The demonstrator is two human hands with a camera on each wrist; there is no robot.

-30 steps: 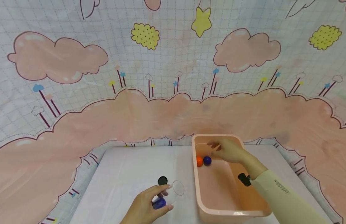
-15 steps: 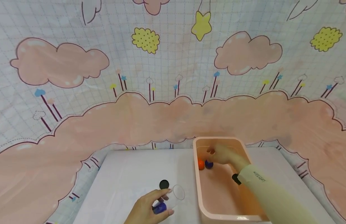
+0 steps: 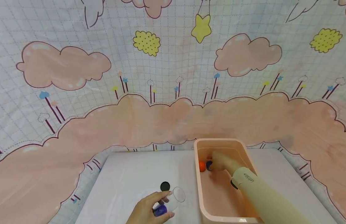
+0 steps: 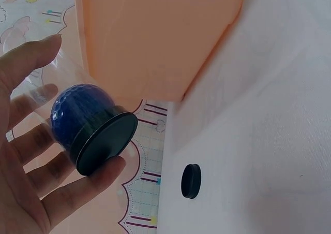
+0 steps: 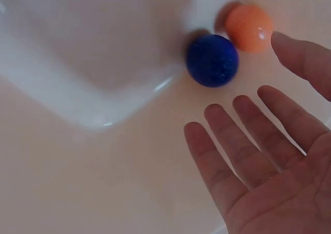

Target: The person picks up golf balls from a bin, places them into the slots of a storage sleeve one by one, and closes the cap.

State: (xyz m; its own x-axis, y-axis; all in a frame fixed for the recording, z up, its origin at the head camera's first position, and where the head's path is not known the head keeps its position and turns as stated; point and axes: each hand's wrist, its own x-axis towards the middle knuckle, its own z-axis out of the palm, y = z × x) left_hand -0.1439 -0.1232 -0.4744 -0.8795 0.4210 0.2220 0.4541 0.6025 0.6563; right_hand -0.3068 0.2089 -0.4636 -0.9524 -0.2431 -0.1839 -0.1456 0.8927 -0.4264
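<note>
My left hand (image 3: pixel 147 207) grips a clear plastic tube (image 3: pixel 174 202) lying nearly level, its round mouth toward the bin. Inside the tube, at the end near my palm, sits a blue golf ball (image 4: pixel 77 110) backed by a black end cap (image 4: pixel 107 142). My right hand (image 3: pixel 223 163) reaches down inside the peach plastic bin (image 3: pixel 200 199). Its fingers (image 5: pixel 220 135) are spread and hold nothing, just short of a dark blue ball (image 5: pixel 212 60). An orange ball (image 5: pixel 250 28) lies right next to the blue one, by the bin's left wall.
A loose black cap (image 3: pixel 165 186) lies on the white table (image 3: pixel 128 174), just beyond my left fingertips. The bin's left wall rises between my two hands. Behind the table hangs a printed cloth (image 3: pixel 173 121) with clouds and stars.
My right hand has lowered into the bin toward the dark blue ball, which it now partly hides in the head view. The left hand keeps its hold on the tube.
</note>
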